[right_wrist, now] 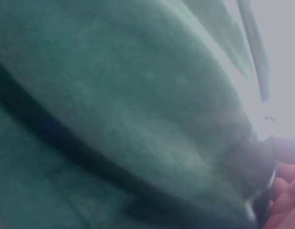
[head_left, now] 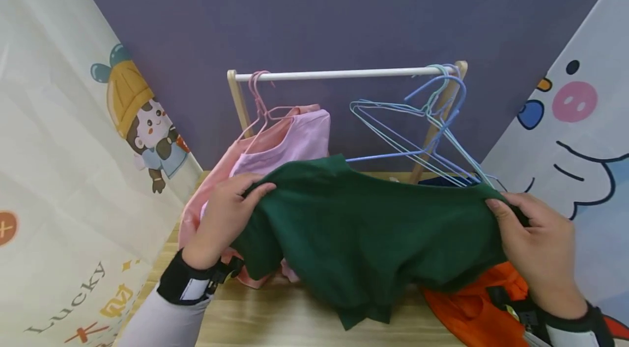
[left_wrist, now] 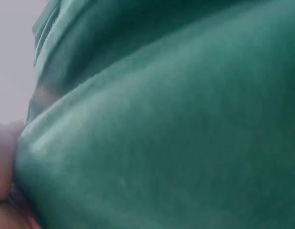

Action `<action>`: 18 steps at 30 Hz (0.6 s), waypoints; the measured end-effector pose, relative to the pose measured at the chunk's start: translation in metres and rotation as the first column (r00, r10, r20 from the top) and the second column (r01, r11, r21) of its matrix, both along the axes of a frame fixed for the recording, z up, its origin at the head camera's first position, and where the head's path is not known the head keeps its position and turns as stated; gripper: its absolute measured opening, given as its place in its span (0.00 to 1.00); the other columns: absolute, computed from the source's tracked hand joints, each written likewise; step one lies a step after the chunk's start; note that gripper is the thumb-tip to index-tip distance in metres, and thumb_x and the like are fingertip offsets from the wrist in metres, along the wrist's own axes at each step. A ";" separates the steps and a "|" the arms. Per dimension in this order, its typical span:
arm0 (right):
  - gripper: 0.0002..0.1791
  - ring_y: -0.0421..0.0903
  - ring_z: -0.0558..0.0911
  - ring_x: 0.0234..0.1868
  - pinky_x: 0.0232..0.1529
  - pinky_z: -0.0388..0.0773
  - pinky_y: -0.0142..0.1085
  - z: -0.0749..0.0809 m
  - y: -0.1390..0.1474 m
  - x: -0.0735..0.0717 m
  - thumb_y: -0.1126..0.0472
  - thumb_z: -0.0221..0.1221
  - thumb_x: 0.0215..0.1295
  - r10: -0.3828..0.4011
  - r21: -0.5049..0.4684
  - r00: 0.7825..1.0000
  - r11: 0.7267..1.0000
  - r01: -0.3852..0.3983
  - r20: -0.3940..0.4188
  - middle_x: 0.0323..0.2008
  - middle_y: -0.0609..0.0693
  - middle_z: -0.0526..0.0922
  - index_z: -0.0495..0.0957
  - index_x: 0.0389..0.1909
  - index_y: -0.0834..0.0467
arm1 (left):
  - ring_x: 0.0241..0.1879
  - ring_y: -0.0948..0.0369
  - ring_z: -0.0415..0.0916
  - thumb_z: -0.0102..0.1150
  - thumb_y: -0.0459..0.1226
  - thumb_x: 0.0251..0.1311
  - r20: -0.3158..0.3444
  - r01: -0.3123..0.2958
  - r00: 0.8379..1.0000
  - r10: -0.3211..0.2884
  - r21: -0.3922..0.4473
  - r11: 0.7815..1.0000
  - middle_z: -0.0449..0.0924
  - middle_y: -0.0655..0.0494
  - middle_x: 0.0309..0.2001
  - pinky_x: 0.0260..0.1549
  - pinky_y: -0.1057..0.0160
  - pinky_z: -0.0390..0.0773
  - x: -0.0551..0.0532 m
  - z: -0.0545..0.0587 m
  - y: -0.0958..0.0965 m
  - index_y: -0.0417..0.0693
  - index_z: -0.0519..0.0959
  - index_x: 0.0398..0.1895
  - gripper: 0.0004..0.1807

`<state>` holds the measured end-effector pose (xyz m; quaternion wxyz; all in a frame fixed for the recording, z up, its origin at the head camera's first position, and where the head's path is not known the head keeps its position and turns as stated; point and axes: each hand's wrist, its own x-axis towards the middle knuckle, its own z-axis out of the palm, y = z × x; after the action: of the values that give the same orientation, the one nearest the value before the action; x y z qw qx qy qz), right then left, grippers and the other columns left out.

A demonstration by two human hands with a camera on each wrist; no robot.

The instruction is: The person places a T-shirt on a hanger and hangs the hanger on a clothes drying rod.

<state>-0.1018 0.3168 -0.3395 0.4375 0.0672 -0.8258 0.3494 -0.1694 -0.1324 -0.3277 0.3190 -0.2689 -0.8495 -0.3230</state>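
A green short-sleeved shirt (head_left: 373, 227) is stretched between my hands in the head view. My left hand (head_left: 228, 213) pinches its left shoulder area between thumb and fingers. At the right end of the cloth, my right hand (head_left: 538, 240) grips it the same way. Behind the top edge rises a blue hanger (head_left: 449, 123), its lower parts hidden by the cloth; whether it sits inside the shirt cannot be told. Green cloth (left_wrist: 162, 133) fills most of the left wrist view. Folds of the shirt (right_wrist: 138, 109) also cover the right wrist view, fingertips (right_wrist: 286, 191) at its edge.
A white rod (head_left: 339, 74) on wooden posts stands behind. Pink and lilac garments (head_left: 309, 131) hang at its left on pink hangers (head_left: 257, 99). Pale green and lavender hangers (head_left: 388, 129) hang at the right. An orange garment (head_left: 472, 309) lies on the wooden table (head_left: 275, 319).
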 end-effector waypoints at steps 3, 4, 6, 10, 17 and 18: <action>0.11 0.25 0.74 0.34 0.41 0.66 0.12 0.009 -0.003 0.000 0.66 0.66 0.50 0.007 0.039 1.000 0.999 -0.007 0.002 0.35 0.38 0.82 0.84 0.38 0.58 | 0.47 0.66 0.72 0.65 0.46 0.53 -0.051 0.011 0.999 -0.012 -0.020 1.000 0.81 0.56 0.43 0.47 0.58 0.75 -0.002 0.012 -0.001 0.49 0.79 0.46 0.19; 0.11 0.25 0.74 0.35 0.42 0.66 0.12 0.014 -0.005 0.000 0.65 0.66 0.51 0.015 0.067 1.000 0.998 -0.016 0.008 0.35 0.43 0.83 0.84 0.38 0.58 | 0.50 0.64 0.70 0.65 0.47 0.52 -0.078 0.009 0.997 -0.012 -0.037 0.999 0.80 0.54 0.46 0.51 0.56 0.73 -0.003 0.016 0.000 0.48 0.77 0.50 0.22; 0.12 0.26 0.73 0.35 0.42 0.65 0.13 0.024 -0.011 -0.002 0.64 0.66 0.51 0.038 0.125 0.999 0.991 -0.039 0.016 0.33 0.52 0.84 0.84 0.38 0.57 | 0.57 0.59 0.66 0.65 0.48 0.52 -0.131 0.023 0.991 -0.034 -0.087 0.996 0.78 0.50 0.52 0.59 0.52 0.67 -0.004 0.028 0.006 0.46 0.73 0.57 0.30; 0.12 0.33 0.75 0.31 0.43 0.65 0.13 0.046 -0.024 -0.007 0.64 0.66 0.51 0.089 0.260 0.996 0.961 -0.089 0.013 0.31 0.56 0.84 0.84 0.38 0.57 | 0.59 0.59 0.65 0.60 0.51 0.56 -0.179 0.063 0.977 -0.112 -0.261 0.963 0.76 0.48 0.56 0.62 0.51 0.65 -0.004 0.052 0.022 0.46 0.69 0.62 0.32; 0.11 0.37 0.75 0.27 0.38 0.68 0.16 0.079 -0.040 -0.019 0.64 0.67 0.50 0.143 0.355 0.989 0.928 -0.117 -0.047 0.29 0.53 0.84 0.84 0.37 0.58 | 0.40 0.65 0.73 0.47 0.48 0.67 -0.174 0.088 0.969 -0.174 -0.414 0.906 0.80 0.58 0.33 0.43 0.55 0.77 -0.016 0.073 0.033 0.50 0.76 0.40 0.13; 0.11 0.37 0.75 0.26 0.36 0.69 0.17 0.082 -0.039 -0.022 0.64 0.66 0.51 0.147 0.369 0.988 0.921 -0.123 -0.039 0.28 0.52 0.84 0.84 0.37 0.58 | 0.40 0.66 0.74 0.47 0.48 0.67 -0.182 0.076 0.969 -0.166 -0.420 0.904 0.81 0.59 0.34 0.43 0.55 0.78 -0.018 0.075 0.032 0.50 0.76 0.40 0.14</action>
<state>-0.1235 0.2774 -0.2573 0.4194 0.2156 -0.8548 0.2167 -0.1874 -0.1004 -0.2526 0.3240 -0.4151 -0.8407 -0.1263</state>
